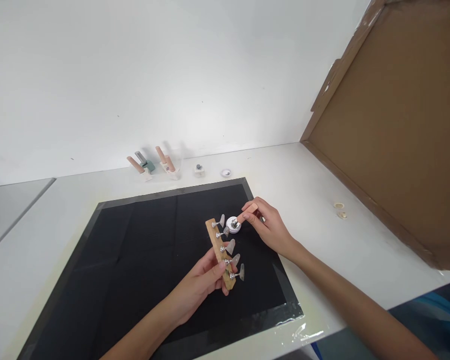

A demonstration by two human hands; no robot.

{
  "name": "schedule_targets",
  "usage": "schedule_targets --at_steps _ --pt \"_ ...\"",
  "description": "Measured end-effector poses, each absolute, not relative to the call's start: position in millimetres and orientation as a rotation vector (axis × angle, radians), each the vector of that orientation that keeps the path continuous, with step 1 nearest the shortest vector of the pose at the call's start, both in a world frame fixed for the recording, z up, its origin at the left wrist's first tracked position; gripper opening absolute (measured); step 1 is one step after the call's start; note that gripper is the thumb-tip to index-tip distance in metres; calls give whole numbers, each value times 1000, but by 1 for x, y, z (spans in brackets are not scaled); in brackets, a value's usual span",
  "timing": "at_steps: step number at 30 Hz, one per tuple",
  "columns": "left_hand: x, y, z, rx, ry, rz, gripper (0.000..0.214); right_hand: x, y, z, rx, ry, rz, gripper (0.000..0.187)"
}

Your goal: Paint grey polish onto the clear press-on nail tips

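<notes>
My left hand (pixel 210 272) grips a wooden nail-tip stand (pixel 213 231) from below, its thumb across the front. Several clear false nail tips (pixel 230 247) stick out to the right from the stand on silver metal holders. My right hand (pixel 266 222) pinches a nail-polish brush by its long peach-coloured handle (pixel 249 212). The handle slopes down left over a small round white dish (pixel 231 230) with dark bits in it. The brush's lower end is at the dish; its bristles are too small to make out. The dish stands close to the stand's upper nail tips.
Bottles with long peach caps (pixel 161 155) stand at the back, beside a grey-capped item (pixel 141 158). A small square jar (pixel 199 172) and a round lid (pixel 226 173) sit nearby. Right are two small yellowish rings (pixel 339 205) and a large cardboard panel (pixel 393 130). Beneath lies a black mat (pixel 146 250).
</notes>
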State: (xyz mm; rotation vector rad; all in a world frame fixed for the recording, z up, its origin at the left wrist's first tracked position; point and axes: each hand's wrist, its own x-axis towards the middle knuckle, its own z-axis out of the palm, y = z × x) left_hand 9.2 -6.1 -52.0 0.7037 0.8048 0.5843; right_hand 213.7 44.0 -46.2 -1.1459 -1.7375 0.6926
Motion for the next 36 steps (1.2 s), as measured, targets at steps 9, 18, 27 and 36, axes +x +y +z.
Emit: schedule_targets --at_steps 9,18,27,36 --pt "10 -6 -52 698 794 590 55 217 44 -47 -1113 -1711 721 19" --pt "9 -6 -52 699 793 590 55 219 40 -48 -1104 -1854 707 13" --pt "9 -6 -53 694 792 592 54 225 39 -47 -960 -2036 661 13" --pt "9 -6 -51 700 819 591 55 225 38 -43 -1010 -1674 795 20"
